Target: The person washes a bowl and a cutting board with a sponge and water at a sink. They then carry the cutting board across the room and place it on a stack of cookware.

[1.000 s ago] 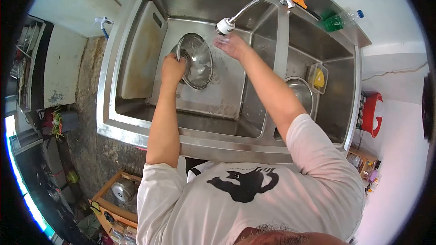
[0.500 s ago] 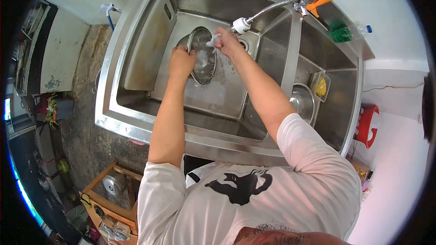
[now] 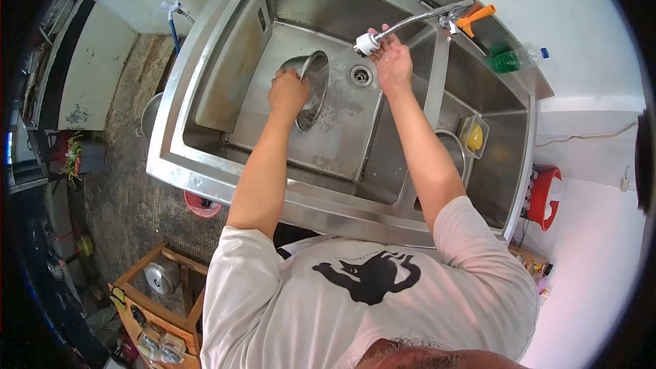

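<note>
My left hand (image 3: 288, 92) grips a round metal bowl (image 3: 316, 99), which is tipped on its side on the sink floor. The bowl's open side faces right. My right hand (image 3: 393, 61) is raised, palm toward me, at the white faucet head (image 3: 366, 44) on its flexible metal hose (image 3: 427, 15). The fingers of that hand reach behind the faucet head, with their tips showing past it; part of the grip is hidden. Below the faucet head, the drain (image 3: 361, 76) is uncovered.
A cutting board (image 3: 236, 61) leans along the sink's left wall. The right basin holds another metal bowl (image 3: 451, 150) and a clear container (image 3: 473, 138) with something yellow. An orange faucet handle (image 3: 476, 20) and green bottle (image 3: 509, 61) stand at the back ledge.
My right hand has left the bowl and moved right to the faucet head; the whitish clump in its fingers no longer shows. The bowl has less foam. The view has shifted slightly.
</note>
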`<state>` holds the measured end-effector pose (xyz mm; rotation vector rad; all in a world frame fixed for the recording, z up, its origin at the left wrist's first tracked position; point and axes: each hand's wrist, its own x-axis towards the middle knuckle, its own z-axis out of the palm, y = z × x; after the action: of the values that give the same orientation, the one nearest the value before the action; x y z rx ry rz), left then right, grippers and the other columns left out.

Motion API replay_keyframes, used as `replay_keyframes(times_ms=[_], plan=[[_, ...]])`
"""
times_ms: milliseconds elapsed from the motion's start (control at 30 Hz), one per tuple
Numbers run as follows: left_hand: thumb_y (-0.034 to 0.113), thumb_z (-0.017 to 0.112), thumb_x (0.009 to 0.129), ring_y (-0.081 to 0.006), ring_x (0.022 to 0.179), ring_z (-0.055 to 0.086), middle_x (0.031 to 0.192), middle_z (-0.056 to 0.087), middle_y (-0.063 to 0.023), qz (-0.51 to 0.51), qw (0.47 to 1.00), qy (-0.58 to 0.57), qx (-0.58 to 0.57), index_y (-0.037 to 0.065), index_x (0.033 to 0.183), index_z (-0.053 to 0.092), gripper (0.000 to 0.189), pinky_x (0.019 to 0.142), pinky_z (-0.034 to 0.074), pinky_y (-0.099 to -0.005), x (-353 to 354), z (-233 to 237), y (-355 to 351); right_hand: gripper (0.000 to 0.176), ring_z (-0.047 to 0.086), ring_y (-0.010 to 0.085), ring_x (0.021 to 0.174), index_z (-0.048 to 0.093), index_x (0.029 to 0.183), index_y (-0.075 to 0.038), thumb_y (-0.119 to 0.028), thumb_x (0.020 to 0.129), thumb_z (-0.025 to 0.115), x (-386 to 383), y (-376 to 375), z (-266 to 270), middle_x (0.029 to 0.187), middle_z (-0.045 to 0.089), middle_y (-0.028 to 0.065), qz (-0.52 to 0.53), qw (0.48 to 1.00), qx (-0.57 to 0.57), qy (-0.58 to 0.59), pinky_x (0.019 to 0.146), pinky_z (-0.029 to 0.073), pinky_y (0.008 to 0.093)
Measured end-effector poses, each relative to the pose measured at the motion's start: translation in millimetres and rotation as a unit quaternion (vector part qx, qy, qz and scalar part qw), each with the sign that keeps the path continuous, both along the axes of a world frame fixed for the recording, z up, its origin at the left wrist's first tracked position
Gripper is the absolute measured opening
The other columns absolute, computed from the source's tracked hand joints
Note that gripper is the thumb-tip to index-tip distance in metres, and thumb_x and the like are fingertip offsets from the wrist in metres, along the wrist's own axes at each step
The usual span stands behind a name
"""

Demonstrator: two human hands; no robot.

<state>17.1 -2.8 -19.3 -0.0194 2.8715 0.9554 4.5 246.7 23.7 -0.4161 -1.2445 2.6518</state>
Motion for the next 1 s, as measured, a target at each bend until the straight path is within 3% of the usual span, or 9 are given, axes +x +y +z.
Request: replay_keyframes(times_ms=[100, 167, 233, 367, 433, 567, 733, 867, 1000], plan=[[0.032, 0.067, 0.083, -0.0374, 0.101, 0.061, 0.112, 0.06, -0.0167, -0.007, 1.0, 0.014, -0.017, 0.002, 0.098, 0.066, 0.033, 0.086, 0.05, -0.0462, 6, 2, 3, 0.042, 0.059, 0.0223, 0.108, 0.046, 0.134, -0.006, -0.023, 0.097, 0.054, 14, -18, 25, 0.125, 0.059, 0.0104, 0.05, 0.998, 0.039, 0.03, 0.088, 0.047, 0.0313], [0.032, 0.068, 0.083, -0.0377, 0.102, 0.061, 0.112, 0.06, -0.0161, -0.012, 0.999, 0.028, -0.03, 0.003, 0.097, 0.067, 0.032, 0.085, 0.05, -0.0463, 9, 7, 4, 0.049, 0.058, 0.0153, 0.106, 0.046, 0.134, -0.004, -0.02, 0.093, 0.067, 20, -32, 31, 0.117, 0.06, 0.0074, 0.006, 0.956, 0.291, 0.032, 0.091, 0.045, 0.0272], [0.033, 0.068, 0.082, -0.0389, 0.104, 0.059, 0.112, 0.06, -0.0157, -0.033, 0.994, 0.082, -0.064, 0.004, 0.095, 0.067, 0.032, 0.086, 0.051, -0.0462, 11, 7, 5, 0.05, 0.057, 0.0136, 0.107, 0.046, 0.133, -0.003, -0.013, 0.09, 0.07, 26, -34, 44, 0.116, 0.06, 0.0069, 0.013, 0.968, 0.25, 0.026, 0.092, 0.045, 0.0281], [0.028, 0.07, 0.078, -0.0349, 0.104, 0.061, 0.11, 0.063, -0.0177, -0.061, 0.995, 0.084, -0.014, 0.005, 0.097, 0.068, 0.03, 0.086, 0.051, -0.0451, 11, 4, 16, 0.044, 0.059, 0.0151, 0.103, 0.047, 0.128, -0.005, -0.018, 0.091, 0.069, 35, -32, 58, 0.114, 0.061, 0.0063, 0.035, 0.96, 0.279, 0.005, 0.086, 0.047, 0.0298], [0.029, 0.069, 0.078, -0.035, 0.097, 0.065, 0.101, 0.067, -0.0182, -0.083, 0.996, 0.019, -0.019, 0.005, 0.094, 0.067, 0.03, 0.083, 0.052, -0.0454, 11, 12, 25, 0.042, 0.06, 0.016, 0.102, 0.047, 0.126, -0.007, -0.019, 0.092, 0.069, 38, -31, 67, 0.114, 0.062, 0.0063, 0.045, 0.955, 0.295, -0.006, 0.084, 0.048, 0.031], [0.036, 0.069, 0.079, -0.0364, 0.095, 0.066, 0.098, 0.069, -0.0206, -0.117, 0.992, 0.052, -0.016, 0.006, 0.093, 0.067, 0.034, 0.082, 0.052, -0.047, 11, 2, 31, 0.045, 0.062, 0.0181, 0.1, 0.047, 0.126, -0.007, -0.022, 0.091, 0.071, 42, -35, 76, 0.112, 0.062, 0.0075, 0.048, 0.96, 0.275, -0.035, 0.083, 0.05, 0.0335], [0.04, 0.068, 0.074, -0.0377, 0.084, 0.067, 0.086, 0.069, -0.0207, -0.156, 0.986, 0.06, -0.019, 0.006, 0.087, 0.071, 0.037, 0.076, 0.053, -0.0469, 12, 40, 9, 0.046, 0.063, 0.0173, 0.096, 0.047, 0.126, -0.007, -0.023, 0.09, 0.072, 35, -28, 62, 0.106, 0.065, 0.0088, 0.037, 0.945, 0.322, -0.052, 0.078, 0.052, 0.0312], [0.04, 0.068, 0.076, -0.0316, 0.093, 0.067, 0.095, 0.071, -0.0145, -0.182, 0.981, -0.004, -0.06, 0.008, 0.091, 0.073, 0.035, 0.081, 0.053, -0.044, 17, 70, -11, 0.045, 0.063, 0.016, 0.092, 0.048, 0.125, -0.007, -0.022, 0.09, 0.072, 29, -26, 51, 0.104, 0.065, 0.0083, 0.029, 0.938, 0.344, -0.042, 0.074, 0.051, 0.0299], [0.039, 0.065, 0.075, -0.038, 0.083, 0.067, 0.084, 0.069, -0.0194, -0.202, 0.978, 0.027, -0.049, 0.007, 0.087, 0.073, 0.035, 0.076, 0.052, -0.0469, 22, 77, -34, 0.044, 0.063, 0.0151, 0.09, 0.049, 0.123, -0.006, -0.022, 0.09, 0.072, 24, -28, 49, 0.103, 0.066, 0.0083, 0.017, 0.934, 0.355, -0.04, 0.071, 0.051, 0.0292]])
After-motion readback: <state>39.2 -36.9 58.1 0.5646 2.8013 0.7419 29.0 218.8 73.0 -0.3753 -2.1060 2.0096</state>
